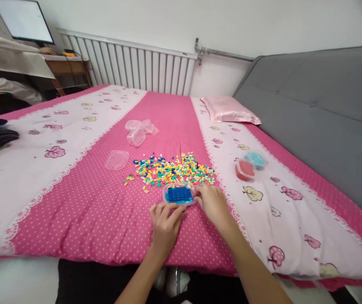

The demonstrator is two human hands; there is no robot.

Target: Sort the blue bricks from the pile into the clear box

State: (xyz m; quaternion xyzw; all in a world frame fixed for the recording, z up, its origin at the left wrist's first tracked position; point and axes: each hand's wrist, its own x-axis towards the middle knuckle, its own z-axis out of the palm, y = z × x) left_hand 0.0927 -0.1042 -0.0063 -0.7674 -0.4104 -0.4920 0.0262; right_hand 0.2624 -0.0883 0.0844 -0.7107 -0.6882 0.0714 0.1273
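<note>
A clear plastic container [179, 194] filled with rows of dark blue blocks, lighter blue beneath, sits on the pink dotted bed cover. My left hand [165, 221] is at its near edge, thumb and fingertips drawn together by a small blue piece. My right hand [210, 200] touches the container's right rim, its fingers pinched; whatever is between them is too small to make out. Just beyond the container spreads a loose pile of small yellow, white, green and blue blocks [174, 169].
Clear lid [116, 160] lies left of the pile, with clear containers [137, 136] behind it. To the right stand a red-filled container [245, 169] and a light blue one [255, 159]. A pink pillow [229, 109] lies farther back. A person's arm [9, 42] shows at far left.
</note>
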